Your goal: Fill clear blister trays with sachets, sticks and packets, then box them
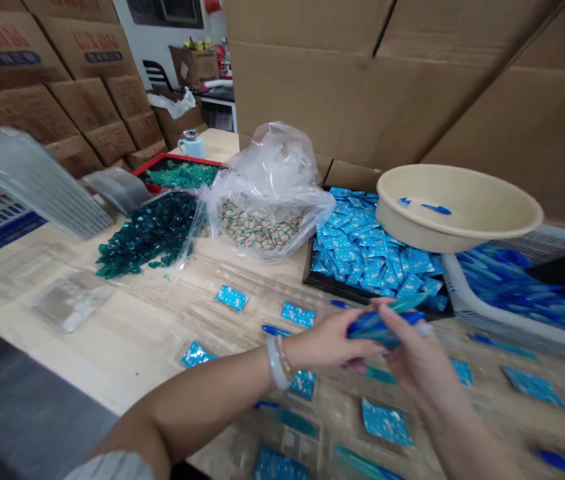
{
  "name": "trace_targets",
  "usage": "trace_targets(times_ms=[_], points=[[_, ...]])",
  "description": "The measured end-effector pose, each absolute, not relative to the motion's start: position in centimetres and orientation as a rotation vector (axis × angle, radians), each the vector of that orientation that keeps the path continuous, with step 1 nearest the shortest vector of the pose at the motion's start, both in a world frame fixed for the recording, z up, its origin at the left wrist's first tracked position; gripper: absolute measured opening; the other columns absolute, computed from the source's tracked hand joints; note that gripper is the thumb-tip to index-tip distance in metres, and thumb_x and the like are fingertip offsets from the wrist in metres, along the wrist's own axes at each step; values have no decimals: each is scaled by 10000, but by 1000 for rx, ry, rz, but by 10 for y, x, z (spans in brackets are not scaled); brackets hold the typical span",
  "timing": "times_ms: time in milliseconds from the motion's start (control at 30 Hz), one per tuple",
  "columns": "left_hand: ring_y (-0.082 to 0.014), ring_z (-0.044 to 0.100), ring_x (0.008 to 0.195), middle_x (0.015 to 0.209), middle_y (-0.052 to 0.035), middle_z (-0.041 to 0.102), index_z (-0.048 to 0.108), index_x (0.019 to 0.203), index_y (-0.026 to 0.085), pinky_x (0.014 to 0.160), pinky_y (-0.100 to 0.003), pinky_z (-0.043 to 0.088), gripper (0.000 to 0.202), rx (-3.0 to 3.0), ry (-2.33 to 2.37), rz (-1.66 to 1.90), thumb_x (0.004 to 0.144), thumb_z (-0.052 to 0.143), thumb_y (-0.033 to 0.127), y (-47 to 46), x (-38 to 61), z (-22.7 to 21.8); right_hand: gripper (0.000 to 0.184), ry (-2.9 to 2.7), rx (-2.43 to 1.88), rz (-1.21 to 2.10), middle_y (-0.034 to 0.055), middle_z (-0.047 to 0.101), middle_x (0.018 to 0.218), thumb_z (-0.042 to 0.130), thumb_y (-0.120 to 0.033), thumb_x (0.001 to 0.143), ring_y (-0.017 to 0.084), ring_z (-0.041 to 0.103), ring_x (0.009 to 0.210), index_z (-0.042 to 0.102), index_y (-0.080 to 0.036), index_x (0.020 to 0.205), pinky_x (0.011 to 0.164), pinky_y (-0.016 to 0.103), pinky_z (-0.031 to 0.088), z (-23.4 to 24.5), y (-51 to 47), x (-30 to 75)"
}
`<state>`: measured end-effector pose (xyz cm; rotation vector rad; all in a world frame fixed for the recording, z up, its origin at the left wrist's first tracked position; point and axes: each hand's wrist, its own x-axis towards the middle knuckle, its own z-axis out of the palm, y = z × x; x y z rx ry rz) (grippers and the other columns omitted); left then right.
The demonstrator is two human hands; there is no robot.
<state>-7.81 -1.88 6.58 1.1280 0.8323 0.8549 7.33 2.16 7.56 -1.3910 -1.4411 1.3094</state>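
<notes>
My left hand (330, 341) is closed round a bundle of slim blue and teal plastic pieces (380, 327), pen-like in shape; their exact kind is unclear. On the bundle's right side my right hand (415, 350) also grips it, with thumb and fingers pressed against the pieces. Beneath both hands lie clear plastic trays, several holding a small blue printed packet (386, 421) and some a slim piece like those in the bundle. One such blue piece (276, 330) rests left of my left wrist. Motion blurs the fingertips.
Behind my hands, a black tray holds a heap of blue packets (357, 243). A cream basin (457, 200) overhangs it, above a white basket (482, 303) of blue pieces. Further left are a plastic bag (272, 180) of small wrapped items, dark teal chunks (150, 230) and stacked clear trays (32, 177).
</notes>
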Motion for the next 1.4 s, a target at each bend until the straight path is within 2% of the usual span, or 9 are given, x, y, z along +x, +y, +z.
trace_targets(times_ms=[100, 267, 433, 600, 733, 833, 967, 1133, 1400], points=[[-36, 371, 411, 571, 50, 440, 515, 1061, 120, 397, -161, 314, 387, 1091, 963, 670, 754, 549, 352, -43, -131, 59, 332, -971, -1210, 1804, 11, 629, 695, 689, -407, 616, 148, 582, 592, 626, -183, 852, 511, 245, 446, 61, -12, 25], [-41, 380, 456, 643, 44, 467, 531, 1034, 136, 430, -162, 314, 364, 1228, 1109, 472, 727, 562, 330, -74, -201, 58, 302, -1154, -1171, 1901, 0, 615, 631, 738, -343, 550, 111, 538, 573, 646, -160, 771, 562, 231, 421, 39, -12, 2], [-111, 490, 612, 768, -22, 580, 574, 994, 116, 525, -197, 381, 310, 1498, 1428, 488, 794, 427, 303, -63, -249, 48, 293, -1409, -1274, 1238, 3, 606, 669, 654, -369, 627, 122, 517, 586, 611, -171, 838, 605, 269, 419, 5, 29, 6], [-176, 525, 907, 1020, -54, 605, 557, 1081, 152, 819, -283, 396, 337, 1907, 1567, 612, 769, 432, 167, -21, -294, 30, 230, -2126, -1204, 522, 83, 630, 871, 466, -281, 774, 200, 542, 790, 620, -160, 893, 717, 344, 431, -21, 50, -3], [-191, 500, 908, 943, -56, 612, 579, 1030, 167, 842, -309, 384, 305, 2248, 1649, 469, 761, 439, 130, 2, -306, 14, 244, -2526, -1149, 11, 94, 627, 932, 403, -170, 814, 227, 508, 889, 638, -158, 879, 752, 353, 408, -22, 48, -6], [-192, 480, 931, 947, -63, 587, 580, 967, 157, 855, -314, 381, 241, 2375, 1667, 370, 764, 453, 133, 5, -307, 2, 229, -2599, -1139, -169, 91, 621, 925, 417, -166, 820, 221, 503, 872, 640, -151, 870, 729, 336, 405, -18, 46, -6], [-179, 464, 955, 998, -64, 550, 571, 959, 164, 856, -304, 381, 218, 2419, 1647, 340, 779, 452, 129, -1, -313, -1, 215, -2567, -1053, -186, 83, 620, 893, 427, -192, 832, 203, 508, 851, 629, -143, 889, 723, 323, 410, -4, 43, -8], [-178, 461, 943, 968, -61, 530, 524, 1102, 207, 836, -304, 382, 283, 2369, 1734, 387, 838, 422, 208, -45, -331, 22, 229, -2496, -912, -103, 95, 608, 918, 443, -229, 834, 205, 511, 861, 598, -133, 973, 745, 343, 424, 16, 31, -25], [-176, 474, 932, 995, -61, 530, 431, 1201, 195, 873, -324, 370, 357, 2297, 1775, 130, 862, 390, 299, -150, -323, 19, 214, -2607, -649, 212, 86, 611, 886, 424, -226, 849, 196, 521, 844, 591, -154, 961, 726, 341, 448, 2, -23, -75]])
